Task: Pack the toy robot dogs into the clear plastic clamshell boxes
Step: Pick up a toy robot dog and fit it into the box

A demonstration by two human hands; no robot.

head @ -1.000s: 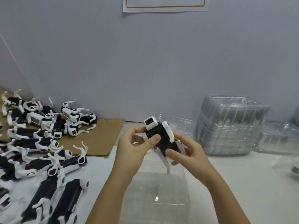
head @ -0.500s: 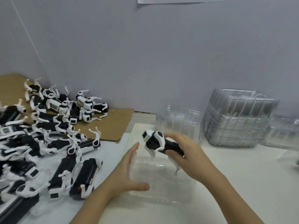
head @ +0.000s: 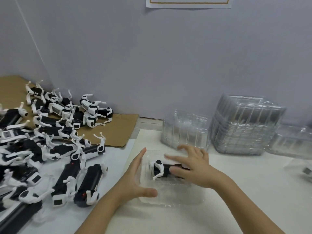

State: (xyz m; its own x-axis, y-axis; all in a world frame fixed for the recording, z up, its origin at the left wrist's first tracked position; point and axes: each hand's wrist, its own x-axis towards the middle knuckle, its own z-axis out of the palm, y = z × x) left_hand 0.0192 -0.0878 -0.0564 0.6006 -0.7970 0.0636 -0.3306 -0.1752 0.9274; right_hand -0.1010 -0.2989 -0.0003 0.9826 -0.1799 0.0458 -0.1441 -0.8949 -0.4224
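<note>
A black and white toy robot dog (head: 159,168) lies on its side inside an open clear clamshell box (head: 177,197) on the white table in front of me. My right hand (head: 194,166) hovers over the dog's rear half with its fingers spread, and the thumb touches the black body. My left hand (head: 135,179) is flat and open against the box's left wall, its thumb lying along the near rim. The dog's rear end is hidden under my right hand.
Several loose toy dogs (head: 50,149) are heaped on the left, partly on brown cardboard (head: 121,125). Stacks of empty clear clamshells (head: 244,125) stand at the back right against the wall, with a smaller stack (head: 184,130) beside them and another (head: 290,142) farther right.
My right hand lowered the dog from above the box down into it and spread its fingers. My left hand let go of the dog and moved to the box's left side.
</note>
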